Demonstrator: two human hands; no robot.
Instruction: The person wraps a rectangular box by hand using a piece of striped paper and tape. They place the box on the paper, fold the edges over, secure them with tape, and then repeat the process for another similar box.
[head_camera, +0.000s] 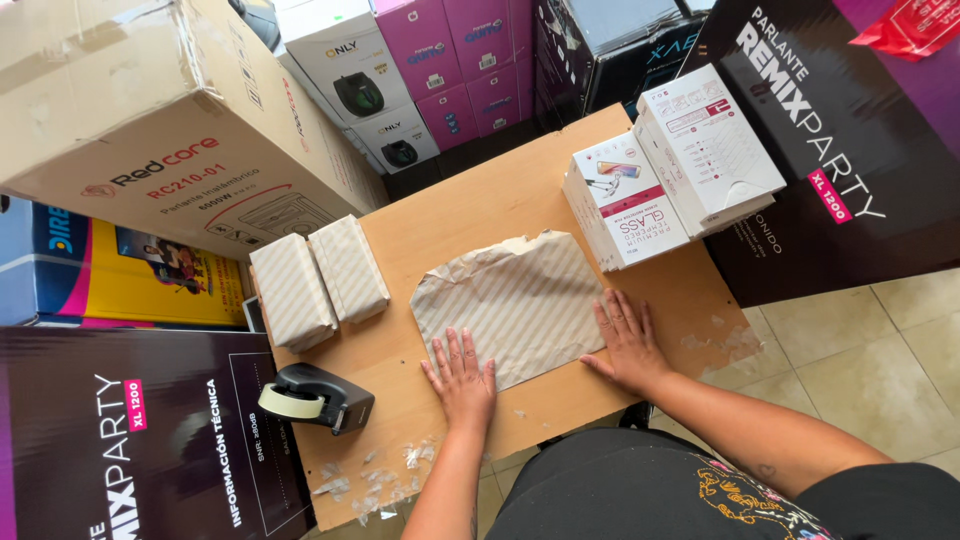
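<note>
We have both hands flat on the sheet of striped wrapping paper (510, 300), which lies in the middle of the small wooden table (460, 215). Our left hand (461, 377) is palm down, fingers spread, pressing the paper's near left edge; it grips nothing. Our right hand (628, 340) is also open and flat, fingers together, on the paper's near right corner; nothing held either. So the paper sits between and just ahead of both hands, with its far edge ragged. Beyond the right hand, at the table's far right, two white product boxes (675, 170) stand side by side, touching; both closed, so we can't tell the contents. Left of the paper, two wrapped parcels (318, 278) in the same striped paper lie side by side at the table's left edge, also sealed. Near the left hand, a black tape dispenser (318, 397) with a pale roll sits at the near left corner. Scraps of clear tape (375, 480) litter the near edge. Large cartons (160, 110) surround the table.
</note>
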